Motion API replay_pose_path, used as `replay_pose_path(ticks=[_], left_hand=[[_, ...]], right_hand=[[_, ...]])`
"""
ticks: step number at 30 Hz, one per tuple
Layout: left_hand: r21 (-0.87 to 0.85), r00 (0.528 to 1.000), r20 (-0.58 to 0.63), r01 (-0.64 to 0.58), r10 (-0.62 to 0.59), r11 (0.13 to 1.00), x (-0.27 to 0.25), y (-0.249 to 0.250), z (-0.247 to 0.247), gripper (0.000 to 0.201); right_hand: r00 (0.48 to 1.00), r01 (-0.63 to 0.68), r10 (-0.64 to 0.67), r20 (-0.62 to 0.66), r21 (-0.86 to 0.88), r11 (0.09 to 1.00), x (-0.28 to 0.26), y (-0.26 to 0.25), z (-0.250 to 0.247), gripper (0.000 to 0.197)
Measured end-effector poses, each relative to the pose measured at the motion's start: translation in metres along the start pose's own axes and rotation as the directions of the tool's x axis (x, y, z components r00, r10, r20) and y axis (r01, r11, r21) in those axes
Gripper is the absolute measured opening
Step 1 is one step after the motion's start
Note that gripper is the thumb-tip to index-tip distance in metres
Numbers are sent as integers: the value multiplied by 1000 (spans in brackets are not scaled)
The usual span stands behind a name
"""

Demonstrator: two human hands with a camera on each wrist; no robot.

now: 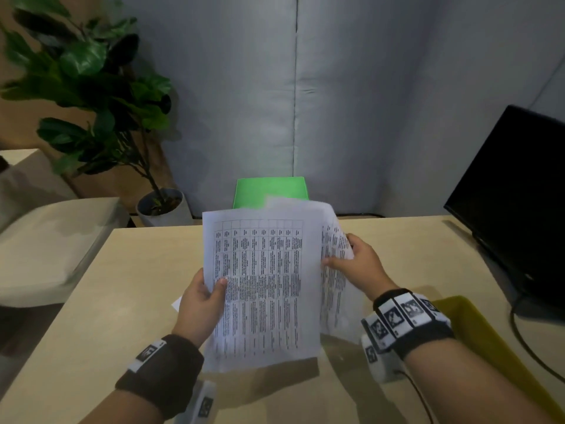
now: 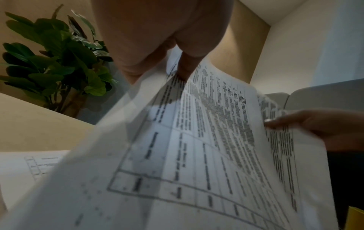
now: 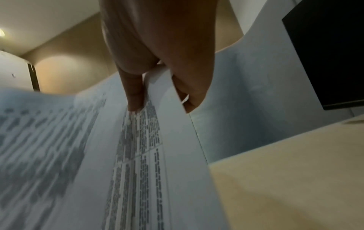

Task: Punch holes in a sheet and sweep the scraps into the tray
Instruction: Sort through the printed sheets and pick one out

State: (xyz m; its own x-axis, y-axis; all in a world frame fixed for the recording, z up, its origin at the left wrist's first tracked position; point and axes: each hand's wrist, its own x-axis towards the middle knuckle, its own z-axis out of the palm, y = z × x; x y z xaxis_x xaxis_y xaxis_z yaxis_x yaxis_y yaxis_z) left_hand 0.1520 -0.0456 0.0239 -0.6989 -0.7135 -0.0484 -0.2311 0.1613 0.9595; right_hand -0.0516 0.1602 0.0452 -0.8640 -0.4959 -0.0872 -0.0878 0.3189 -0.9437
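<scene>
A printed sheet with a table of text [image 1: 263, 289] is held up above the beige table [image 1: 128, 295]. My left hand [image 1: 211, 289] grips its left edge, thumb on the front and fingers behind. A second printed sheet [image 1: 334, 240] stands behind it to the right, pinched near its edge by my right hand [image 1: 339, 255]. The right wrist view shows this sheet [image 3: 149, 155] between thumb and fingers [image 3: 193, 99]. In the left wrist view my left hand [image 2: 183, 70] holds the front sheet [image 2: 197, 155]. A yellow tray [image 1: 477, 325] lies at the near right. No hole punch is in view.
A green box [image 1: 269, 191] stands at the table's far edge behind the sheets. A black monitor [image 1: 519, 194] and its cable [image 1: 526, 350] fill the right side. A potted plant [image 1: 91, 96] stands at the far left. Another printed sheet [image 2: 29, 168] lies flat on the table.
</scene>
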Motion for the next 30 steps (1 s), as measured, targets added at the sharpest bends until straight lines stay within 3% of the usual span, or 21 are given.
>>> replay_pose_path(ticks=[4,7,12,16,21,23,27,30], left_hand=[[41,991,-130,-22,27,999,3,9,-6,25],[70,978,-207,-17,31,997,7,14,-12,30],[61,970,-244,30,-14,998,12,16,-19,29],[1,975,-220,24,-23,1000,15,18,-21,29],[-220,999,-27,15,-22,975,10,28,-24,26],[-232,1000,-1,0,-1,973,8,37,-22,17],[-245,998,27,-41,49,969,6,50,-19,21],[-354,998,55,4,17,935,7,54,-19,26]], right_hand=[[997,71,-75,13,189,979,-8,-46,-20,38],[982,93,-135,135,279,956,-17,-71,-30,42],[879,26,-199,434,372,928,-25,-85,-33,53],[796,-18,-160,584,288,958,-30,-86,-23,51],[883,27,-79,462,118,993,-21,-79,-5,38],[932,63,-76,354,46,997,-14,-74,0,48],[956,67,-52,288,-43,997,-6,-68,8,84],[967,37,-56,249,78,996,-7,-71,12,64]])
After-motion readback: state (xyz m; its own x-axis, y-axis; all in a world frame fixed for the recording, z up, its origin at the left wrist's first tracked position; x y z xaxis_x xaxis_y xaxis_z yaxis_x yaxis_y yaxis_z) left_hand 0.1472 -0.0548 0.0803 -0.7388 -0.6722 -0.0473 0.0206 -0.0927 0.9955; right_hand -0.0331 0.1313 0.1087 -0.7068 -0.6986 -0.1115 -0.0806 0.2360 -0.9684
